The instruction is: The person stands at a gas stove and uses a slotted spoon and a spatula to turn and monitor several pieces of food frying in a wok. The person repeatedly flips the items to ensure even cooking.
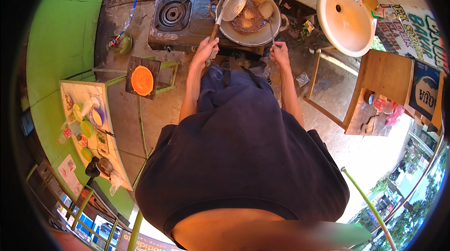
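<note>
My left hand (207,50) grips the wooden handle of a perforated metal skimmer (236,3), its bowl over the left side of a wide metal wok (227,33). In my right hand (280,54) is a thin metal-handled utensil (272,32) reaching into the wok. Its far end meets a pale rounded shape (265,10); whether that is its head or food I cannot tell. Pale food pieces (247,22) lie in bubbling brown oil (258,26). The wok sits on the right side of a gas stove (204,15), covering that burner.
A bare burner (173,13) is at the stove's left. A blue hose (134,7) runs to a green gas cylinder (121,43). An orange basin (142,80) rests on a stool (154,93). Bowls crowd a left table (119,145); a washbasin (346,29) stands right.
</note>
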{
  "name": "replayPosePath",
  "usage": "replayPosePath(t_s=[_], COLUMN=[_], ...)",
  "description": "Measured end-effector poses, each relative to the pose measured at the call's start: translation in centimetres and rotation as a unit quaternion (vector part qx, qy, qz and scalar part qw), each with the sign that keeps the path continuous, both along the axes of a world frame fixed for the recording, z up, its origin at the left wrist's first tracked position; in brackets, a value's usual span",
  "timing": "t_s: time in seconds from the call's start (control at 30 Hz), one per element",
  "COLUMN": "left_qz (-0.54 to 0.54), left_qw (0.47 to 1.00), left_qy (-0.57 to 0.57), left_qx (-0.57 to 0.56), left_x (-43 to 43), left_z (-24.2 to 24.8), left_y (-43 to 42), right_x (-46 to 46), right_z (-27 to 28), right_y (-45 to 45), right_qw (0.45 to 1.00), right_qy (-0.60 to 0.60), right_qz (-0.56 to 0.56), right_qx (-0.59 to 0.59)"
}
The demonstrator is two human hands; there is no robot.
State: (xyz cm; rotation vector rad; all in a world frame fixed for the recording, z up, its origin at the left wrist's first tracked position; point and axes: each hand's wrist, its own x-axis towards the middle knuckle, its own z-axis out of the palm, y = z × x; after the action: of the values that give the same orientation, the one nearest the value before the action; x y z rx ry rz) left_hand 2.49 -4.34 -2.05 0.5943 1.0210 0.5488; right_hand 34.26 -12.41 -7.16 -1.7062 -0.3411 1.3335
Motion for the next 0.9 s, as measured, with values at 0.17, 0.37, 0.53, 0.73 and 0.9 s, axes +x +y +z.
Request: replayPosePath(t_s=[0.17, 0.37, 0.53, 0.73, 0.9], left_qz=[0.009, -0.015, -0.005, 0.0, -0.005], left_qw=[0.998, 1.0, 0.998, 0.999, 1.0], left_qy=[0.055, -0.006, 0.034, 0.025, -0.019], left_qx=[0.024, -0.003, 0.047, 0.02, 0.001], left_x=[0.5, -0.7, -0.5, -0.7, -1.2], left_z=[0.1, -1.0, -1.0, -1.5, -1.4], left_y=[-0.2, 0.6, 0.4, 0.3, 0.3], right_x=[0.5, -0.4, 0.7, -0.3, -0.7], right_z=[0.5, 0.5, -0.1, 0.6, 0.2], right_y=[-0.5, -0.5, -0.7, -1.1, -0.7], right_qw=[0.997, 1.0, 0.998, 0.999, 0.999], right_qy=[0.066, -0.003, 0.056, 0.027, -0.031], right_qz=[0.03, -0.011, 0.018, -0.001, 0.019], right_qx=[0.029, 0.008, 0.009, 0.045, -0.011])
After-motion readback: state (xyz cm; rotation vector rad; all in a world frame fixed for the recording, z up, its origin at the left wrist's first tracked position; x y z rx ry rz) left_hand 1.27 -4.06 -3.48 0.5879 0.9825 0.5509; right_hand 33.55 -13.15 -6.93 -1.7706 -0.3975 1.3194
